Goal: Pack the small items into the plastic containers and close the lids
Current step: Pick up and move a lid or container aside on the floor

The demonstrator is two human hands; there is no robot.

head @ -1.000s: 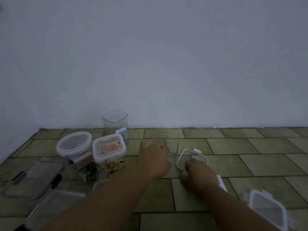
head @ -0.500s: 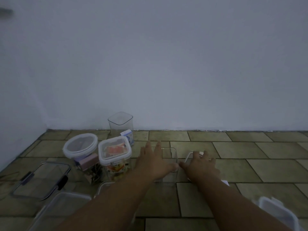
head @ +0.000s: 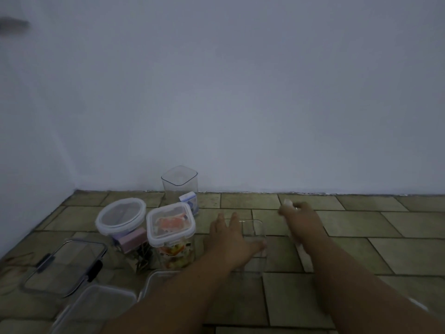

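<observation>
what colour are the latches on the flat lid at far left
Black latches on a clear lid, best in the head view.

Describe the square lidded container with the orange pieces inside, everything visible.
The square container is a tall clear plastic tub with rounded corners, upright on the tiled floor. Its lid, a white frame with side clips round a clear panel, sits on top. Orange pieces show through the lid, mixed coloured ones lower down. The round lidded container stands close at its left; the left hand and right hand do not touch it.
</observation>
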